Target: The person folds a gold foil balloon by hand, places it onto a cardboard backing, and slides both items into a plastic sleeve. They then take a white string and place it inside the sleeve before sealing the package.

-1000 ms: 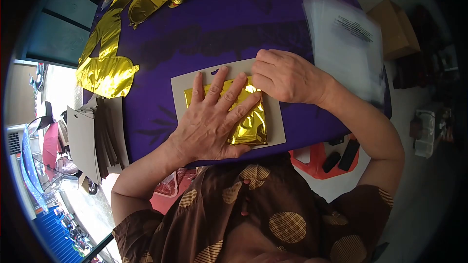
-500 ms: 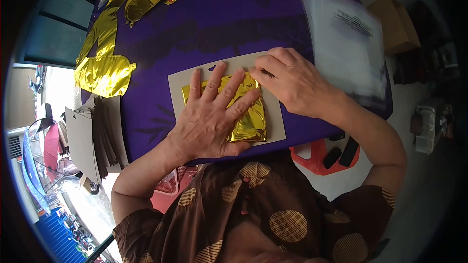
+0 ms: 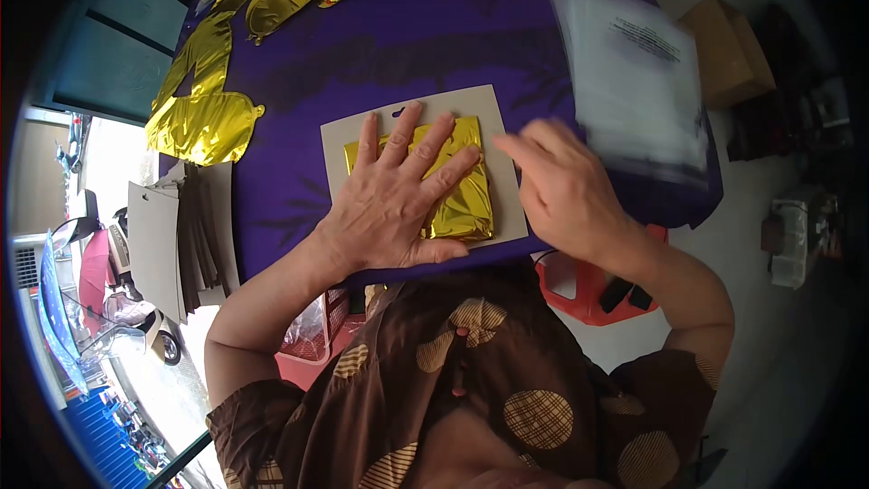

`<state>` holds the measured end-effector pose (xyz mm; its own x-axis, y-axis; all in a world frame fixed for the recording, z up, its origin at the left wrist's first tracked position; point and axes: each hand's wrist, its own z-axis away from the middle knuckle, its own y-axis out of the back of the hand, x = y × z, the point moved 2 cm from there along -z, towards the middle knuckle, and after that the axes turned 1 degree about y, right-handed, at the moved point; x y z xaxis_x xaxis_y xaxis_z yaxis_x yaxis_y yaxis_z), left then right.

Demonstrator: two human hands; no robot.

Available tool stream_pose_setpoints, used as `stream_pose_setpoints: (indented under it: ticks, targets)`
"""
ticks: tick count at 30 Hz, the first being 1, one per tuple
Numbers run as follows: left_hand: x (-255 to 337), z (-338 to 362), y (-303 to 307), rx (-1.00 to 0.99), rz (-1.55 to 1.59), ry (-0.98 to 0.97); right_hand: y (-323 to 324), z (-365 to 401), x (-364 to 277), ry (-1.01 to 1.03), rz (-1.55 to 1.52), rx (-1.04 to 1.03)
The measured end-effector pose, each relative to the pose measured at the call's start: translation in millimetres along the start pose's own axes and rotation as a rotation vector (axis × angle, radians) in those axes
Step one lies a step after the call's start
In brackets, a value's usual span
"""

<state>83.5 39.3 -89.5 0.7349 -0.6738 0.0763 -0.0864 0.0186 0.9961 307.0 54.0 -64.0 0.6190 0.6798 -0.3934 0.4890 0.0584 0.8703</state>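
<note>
A folded sheet of shiny gold foil (image 3: 466, 208) lies on a grey-brown backing card (image 3: 509, 217), which has a hanger slot near its far edge. My left hand (image 3: 389, 190) rests on the foil with its fingers spread, pressing it flat against the card. To the right of the foil, my right hand (image 3: 566, 186) is smeared by motion. Its fingers are curled in, with one tip pointing left over the card's right side. Whether anything is inside its fingers is hidden.
A purple cloth (image 3: 407, 54) covers the table. Flat gold foil balloons (image 3: 204, 127) lie at the left and far edges. Clear plastic bags (image 3: 634, 100) are stacked on the right. A stack of cards (image 3: 181, 235) stands at the left, and a red stool (image 3: 579, 290) is below the table edge.
My right hand has left the foil's upper right corner and moved right and nearer to me. My left hand stays spread on the foil. The view has shifted slightly.
</note>
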Motion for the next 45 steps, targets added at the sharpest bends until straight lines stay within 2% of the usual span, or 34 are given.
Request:
stream_pose_setpoints:
  ticks: [3,4,7,8,11,20,26,32,35,38,42,45]
  targets:
    - [0.1,1.1,-2.6,0.004,-0.038,0.002,1.9,26.7,-11.3,-0.577,-0.789,-0.280]
    - [0.2,1.1,-3.3,0.005,-0.050,0.003,-2.0,34.7,-14.1,-0.542,-0.896,-0.296]
    - [1.5,1.3,-1.6,0.000,-0.029,0.015,-4.4,47.8,-29.0,-0.716,-1.205,-0.394]
    - [1.6,1.7,-1.9,0.001,-0.030,0.015,-8.9,50.8,-29.4,-0.704,-1.231,-0.411]
    - [1.6,1.6,-2.3,0.005,-0.028,0.015,-8.3,50.5,-29.3,-0.820,-1.470,-0.387]
    - [2.5,2.5,-2.7,0.018,-0.006,0.035,-14.5,40.7,-25.0,-0.920,-1.705,-0.337]
    - [4.0,2.0,-3.5,0.031,-0.024,0.044,-14.6,28.3,-22.2,-1.064,-1.664,-0.388]
    - [5.7,1.0,-4.2,0.039,-0.041,0.055,-17.9,33.0,-16.1,-1.038,-1.734,-0.383]
    - [6.4,-0.1,-3.5,0.039,-0.042,0.061,-15.3,40.8,-17.9,-1.035,-1.775,-0.276]
    - [6.1,0.7,-3.7,0.049,-0.044,0.058,1.7,47.4,-18.8,-1.030,-1.609,-0.327]
    - [5.8,0.6,-4.2,0.072,-0.030,0.058,9.9,45.8,-33.0,0.038,-0.001,-0.043]
    - [6.1,0.3,-4.3,0.086,-0.025,0.060,2.9,34.9,-40.6,0.309,0.098,-0.104]
